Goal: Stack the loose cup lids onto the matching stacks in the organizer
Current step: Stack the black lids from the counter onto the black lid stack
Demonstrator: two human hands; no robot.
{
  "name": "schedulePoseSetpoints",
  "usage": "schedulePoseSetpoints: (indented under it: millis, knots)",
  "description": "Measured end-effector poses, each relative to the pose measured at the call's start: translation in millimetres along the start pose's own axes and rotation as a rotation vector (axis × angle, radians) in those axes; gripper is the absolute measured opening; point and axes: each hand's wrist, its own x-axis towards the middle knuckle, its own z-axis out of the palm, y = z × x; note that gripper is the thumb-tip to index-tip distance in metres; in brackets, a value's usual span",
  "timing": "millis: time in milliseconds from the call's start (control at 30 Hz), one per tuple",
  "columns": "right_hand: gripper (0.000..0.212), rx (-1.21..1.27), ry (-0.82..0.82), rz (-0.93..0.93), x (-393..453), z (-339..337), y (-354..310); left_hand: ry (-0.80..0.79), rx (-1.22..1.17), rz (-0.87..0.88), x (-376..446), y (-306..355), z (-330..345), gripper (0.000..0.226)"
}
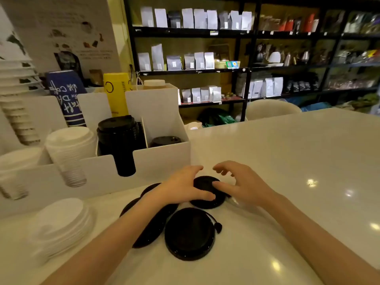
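Several loose black cup lids lie on the white counter in front of the white organizer [164, 161]. My left hand [181, 188] rests on the far black lid [205, 185], thumb on its top. My right hand [240, 182] touches the same lid with its thumb, fingers spread above it. A larger black lid [189, 233] lies nearest me, and others [152, 225] are partly hidden under my left forearm. The organizer holds a tall black lid stack [119, 136], a short black lid stack [165, 140] and a white lid stack [70, 147].
A pile of loose white lids [61, 221] sits at the left on the counter. Paper cups stand behind the organizer: blue [65, 95], yellow [116, 91] and white ones [16, 79]. The counter [287, 161] stretches right; shelves of bags stand beyond.
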Motion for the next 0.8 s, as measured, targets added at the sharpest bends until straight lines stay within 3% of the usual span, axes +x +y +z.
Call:
schedulePoseSetpoints:
  millis: [167, 400, 800]
  knots:
    - [0.042, -0.021, -0.096, 0.058, 2.0, -0.4, 1.9, -0.039, 0.127, -0.029, 2.8, 0.4, 2.8, 0.092]
    - [0.029, 0.106, -0.048, 0.079, 5.8, 5.4, 8.3, 0.019, 0.052, -0.026, 5.5, 2.1, 5.4, 0.088]
    - [0.023, 0.239, 0.201, -0.028, 31.8, -20.9, -35.0, 0.455, -0.178, 0.097, -13.3, 15.3, -44.2, 0.067]
